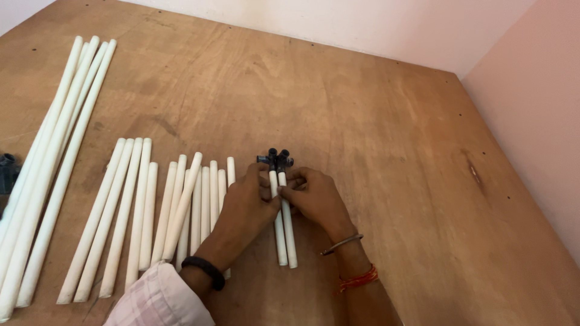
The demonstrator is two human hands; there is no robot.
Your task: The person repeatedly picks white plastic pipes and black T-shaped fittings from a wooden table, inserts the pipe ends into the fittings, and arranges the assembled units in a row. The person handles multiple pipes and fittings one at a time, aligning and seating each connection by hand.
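Mid-desk (374, 121), the left hand (251, 202) and right hand (314, 196) each pinch one of two short white pipes (284, 232) capped with dark connectors (275, 159); joining seems underway; next, the fittings likely need aligning.

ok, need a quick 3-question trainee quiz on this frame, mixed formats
1. True or false: both hands grip the same pair of short white tubes.
2. What sits on the far ends of that pair? A) red caps B) dark connectors C) nothing
3. Fill in: the longest tubes lie at the table's ____ edge.

Key
1. True: left hand and right hand pinch the pair side by side.
2. B: dark connectors top both tubes.
3. Left: long tubes lie there; medium tubes and short tubes lie between them and the hands, on the wooden table.
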